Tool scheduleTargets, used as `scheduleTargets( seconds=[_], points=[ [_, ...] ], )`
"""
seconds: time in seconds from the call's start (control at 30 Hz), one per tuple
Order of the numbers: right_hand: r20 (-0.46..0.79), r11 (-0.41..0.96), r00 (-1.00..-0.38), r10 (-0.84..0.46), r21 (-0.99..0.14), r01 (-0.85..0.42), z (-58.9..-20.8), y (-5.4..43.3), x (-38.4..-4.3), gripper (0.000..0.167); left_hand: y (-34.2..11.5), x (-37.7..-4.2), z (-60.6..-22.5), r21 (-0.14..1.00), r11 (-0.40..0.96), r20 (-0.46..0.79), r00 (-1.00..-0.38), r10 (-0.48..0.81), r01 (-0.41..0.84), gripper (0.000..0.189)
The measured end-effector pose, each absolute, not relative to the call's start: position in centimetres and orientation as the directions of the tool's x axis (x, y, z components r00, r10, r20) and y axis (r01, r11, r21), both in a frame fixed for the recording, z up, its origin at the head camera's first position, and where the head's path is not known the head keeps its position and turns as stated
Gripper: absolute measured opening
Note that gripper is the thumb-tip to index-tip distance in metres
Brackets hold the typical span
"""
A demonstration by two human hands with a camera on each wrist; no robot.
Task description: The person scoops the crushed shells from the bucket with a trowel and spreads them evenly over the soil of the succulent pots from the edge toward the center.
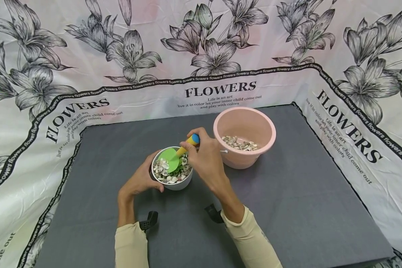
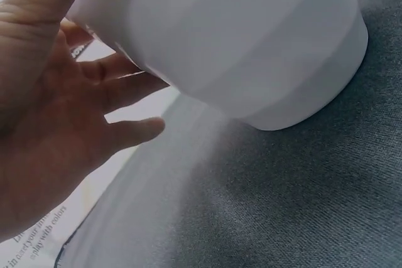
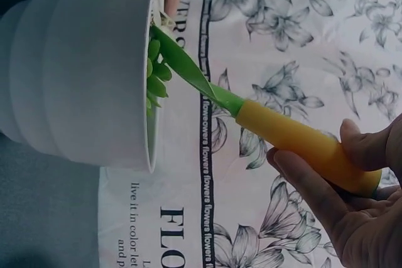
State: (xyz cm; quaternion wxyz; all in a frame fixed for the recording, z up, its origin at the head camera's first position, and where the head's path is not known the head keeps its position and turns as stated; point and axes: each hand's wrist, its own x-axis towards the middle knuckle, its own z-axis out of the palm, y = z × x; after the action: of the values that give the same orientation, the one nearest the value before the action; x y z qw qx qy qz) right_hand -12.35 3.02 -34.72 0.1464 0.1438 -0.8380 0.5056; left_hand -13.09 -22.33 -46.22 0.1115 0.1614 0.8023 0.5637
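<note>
A white plant pot (image 1: 182, 184) stands left of centre on the grey surface, filled with small pale shells (image 1: 171, 179). Green succulent leaves (image 3: 157, 73) show just inside its rim in the right wrist view. My left hand (image 1: 141, 179) holds the pot by its left side, thumb in front and fingers behind. In the left wrist view, the fingers reach along the pot's smooth wall (image 2: 251, 42). My right hand (image 1: 207, 158) grips the yellow handle of a small green trowel (image 1: 168, 158). The trowel's blade tilts down into the pot, over the shells.
To the right of the pot stands a pink bucket (image 1: 239, 160), with more shells (image 1: 239, 143) on its bottom. A white handle end sticks out at its left side. Flower-printed cloth (image 1: 217, 89) hangs behind the grey table (image 1: 305, 193) and along both sides.
</note>
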Motion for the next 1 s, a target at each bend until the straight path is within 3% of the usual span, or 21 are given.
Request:
scheduleTargets(
  seconds=[0.37, 0.63, 1.0],
  points=[
    [0.471, 0.430, -0.878, -0.092, -0.776, -0.461, -34.8, 2.8, -12.2, 0.028, -22.5, -12.8, -46.1, 0.963, 0.240, 0.030, -0.935, 0.354, 0.122, 0.113],
    [0.479, 0.407, -0.873, -0.085, -0.783, -0.470, -34.8, 3.1, -12.3, 0.028, -22.7, -12.8, -46.2, 0.935, 0.314, 0.048, -0.937, 0.346, 0.164, 0.133],
    [0.470, 0.306, -0.882, -0.041, -0.834, -0.459, -34.4, 4.1, -12.3, 0.023, -22.6, -12.4, -46.4, 0.951, 0.265, 0.054, -0.931, 0.360, 0.158, 0.109]
  ],
)
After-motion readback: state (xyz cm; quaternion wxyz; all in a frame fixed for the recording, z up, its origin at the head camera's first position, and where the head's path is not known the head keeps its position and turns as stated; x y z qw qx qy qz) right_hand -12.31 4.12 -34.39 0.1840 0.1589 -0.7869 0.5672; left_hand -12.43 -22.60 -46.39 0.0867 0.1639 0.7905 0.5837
